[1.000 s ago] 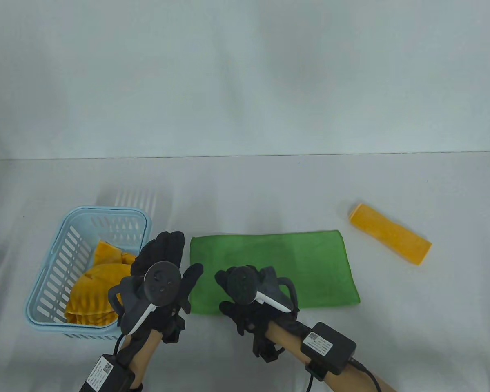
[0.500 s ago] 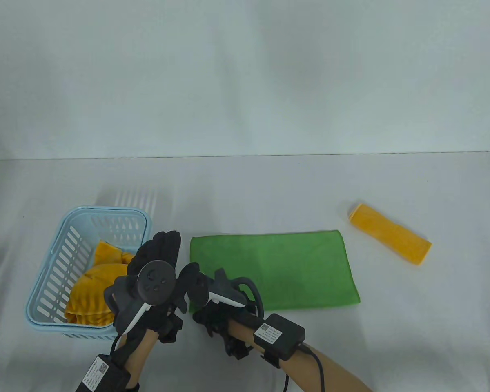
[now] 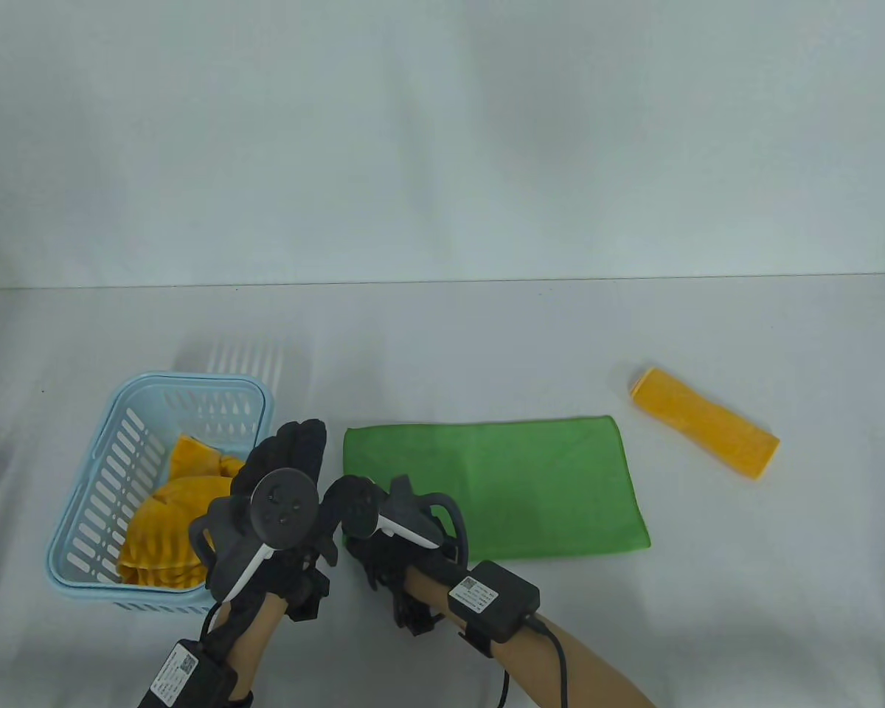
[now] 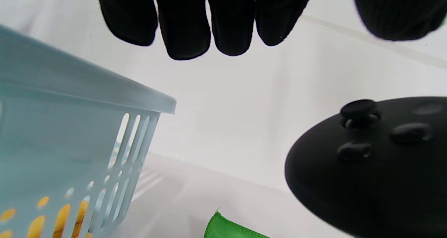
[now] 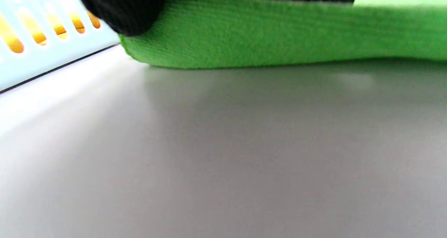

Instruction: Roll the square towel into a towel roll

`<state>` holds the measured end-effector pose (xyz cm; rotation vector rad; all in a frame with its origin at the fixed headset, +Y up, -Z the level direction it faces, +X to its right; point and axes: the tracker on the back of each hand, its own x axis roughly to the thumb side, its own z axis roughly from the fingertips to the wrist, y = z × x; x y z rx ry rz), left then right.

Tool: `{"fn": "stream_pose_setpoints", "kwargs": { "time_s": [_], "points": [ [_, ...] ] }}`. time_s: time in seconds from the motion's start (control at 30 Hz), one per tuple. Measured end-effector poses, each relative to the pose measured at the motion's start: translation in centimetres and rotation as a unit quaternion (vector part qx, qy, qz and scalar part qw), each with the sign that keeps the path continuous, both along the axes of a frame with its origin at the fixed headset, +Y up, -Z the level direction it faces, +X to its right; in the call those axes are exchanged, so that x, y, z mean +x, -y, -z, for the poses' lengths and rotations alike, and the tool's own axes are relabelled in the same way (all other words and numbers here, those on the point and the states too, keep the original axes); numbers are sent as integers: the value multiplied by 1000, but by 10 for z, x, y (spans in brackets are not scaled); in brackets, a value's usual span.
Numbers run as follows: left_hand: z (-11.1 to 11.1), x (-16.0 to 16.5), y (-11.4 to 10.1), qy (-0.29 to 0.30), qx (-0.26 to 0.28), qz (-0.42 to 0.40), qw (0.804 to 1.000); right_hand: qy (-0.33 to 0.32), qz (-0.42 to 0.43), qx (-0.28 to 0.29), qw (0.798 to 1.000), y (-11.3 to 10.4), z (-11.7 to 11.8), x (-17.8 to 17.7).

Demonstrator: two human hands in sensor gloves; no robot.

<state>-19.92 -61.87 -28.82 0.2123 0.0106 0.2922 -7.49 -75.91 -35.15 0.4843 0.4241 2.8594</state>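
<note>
White desk [image 3: 487,339], pale wall. Green towel [image 3: 516,479] lies flat; right hand [image 3: 383,527] grips its near-left corner; left hand [image 3: 280,472] hovers spread alongside.

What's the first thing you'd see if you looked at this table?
The bright green towel lying flat in the middle of the table grabs the eye first, with the right hand at its near-left corner and the left hand just beside it. Next come the orange towel roll off to the right and the light blue basket holding crumpled orange cloths on the left.
</note>
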Motion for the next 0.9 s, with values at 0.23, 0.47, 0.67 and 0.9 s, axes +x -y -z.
{"fn": "stream_pose_setpoints", "kwargs": {
  "time_s": [0.23, 0.47, 0.67, 0.9],
  "points": [
    [0, 0, 0, 1, 0, 0, 1000, 19, 42, -20, 999, -9, 4, 11],
    [0, 0, 1, 1, 0, 0, 1000, 49, 128, -30, 990, -44, 1, 44],
    [1, 3, 4, 4, -5, 8, 1000, 64, 195, 18, 979, -74, -11, 74],
    [1, 6, 8, 9, -17, 12, 1000, 87, 248, 37, 964, -105, -12, 99]
  ]
}}
